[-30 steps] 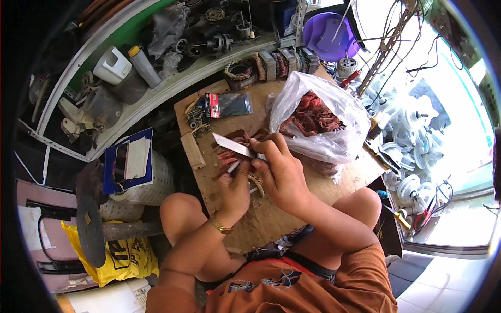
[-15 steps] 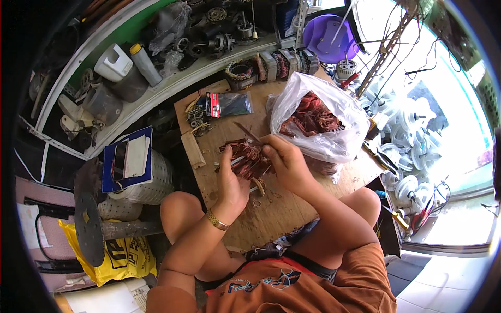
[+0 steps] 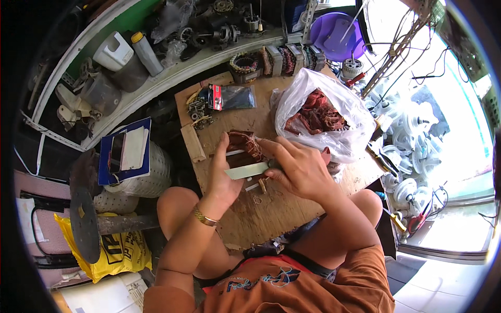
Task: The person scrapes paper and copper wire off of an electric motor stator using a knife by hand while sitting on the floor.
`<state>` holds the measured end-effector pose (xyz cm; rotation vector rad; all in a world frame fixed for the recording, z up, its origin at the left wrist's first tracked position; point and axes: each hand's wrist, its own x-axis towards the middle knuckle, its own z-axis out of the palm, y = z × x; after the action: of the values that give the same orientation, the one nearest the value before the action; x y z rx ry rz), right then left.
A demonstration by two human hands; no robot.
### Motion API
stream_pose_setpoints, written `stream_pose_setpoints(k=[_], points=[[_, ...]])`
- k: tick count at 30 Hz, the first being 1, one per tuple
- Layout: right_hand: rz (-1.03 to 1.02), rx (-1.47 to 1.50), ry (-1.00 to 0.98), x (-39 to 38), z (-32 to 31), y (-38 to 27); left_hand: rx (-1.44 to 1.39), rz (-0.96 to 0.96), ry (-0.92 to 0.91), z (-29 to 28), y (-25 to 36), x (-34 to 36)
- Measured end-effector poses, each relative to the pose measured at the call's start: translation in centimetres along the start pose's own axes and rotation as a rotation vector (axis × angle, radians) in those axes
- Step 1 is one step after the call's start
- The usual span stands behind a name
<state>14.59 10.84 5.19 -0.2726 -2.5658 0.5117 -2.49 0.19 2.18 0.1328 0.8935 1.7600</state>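
Note:
In front of me, my left hand [image 3: 223, 175] cradles a reddish-brown bundle of copper windings [image 3: 244, 142], its thumb up along the left side. Pale strips show around the windings, and their underside is hidden by the palm. My right hand [image 3: 301, 166] grips a knife with a flat, pale blade [image 3: 246, 171], which points left across the left palm, its face catching the light. Part of a reddish handle [image 3: 326, 155] shows behind the right hand. The right fingers reach over to the windings' right edge.
A clear plastic bag [image 3: 355, 136] full of copper wire stands at the table's right. Wound stators [image 3: 284, 60] line the back edge. A packet [image 3: 232, 97] and small metal parts [image 3: 197, 115] lie at the left. Pliers [image 3: 382, 159] sit by the right edge of the wooden table [image 3: 235, 224].
The knife has swung from pointing up and left above the windings to lying lower, across my left palm. My right hand has turned and spread over the windings' right side.

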Motion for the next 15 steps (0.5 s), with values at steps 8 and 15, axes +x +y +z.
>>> stream_pose_setpoints(k=[8,15], points=[[0.020,-0.068,-0.045,-0.4,-0.3,0.3,0.004,-0.135,-0.169,-0.4,1.5,0.0],[0.026,-0.124,0.021,-0.2,0.1,-0.3,-0.029,-0.142,-0.243,-0.4,1.6,0.0]])
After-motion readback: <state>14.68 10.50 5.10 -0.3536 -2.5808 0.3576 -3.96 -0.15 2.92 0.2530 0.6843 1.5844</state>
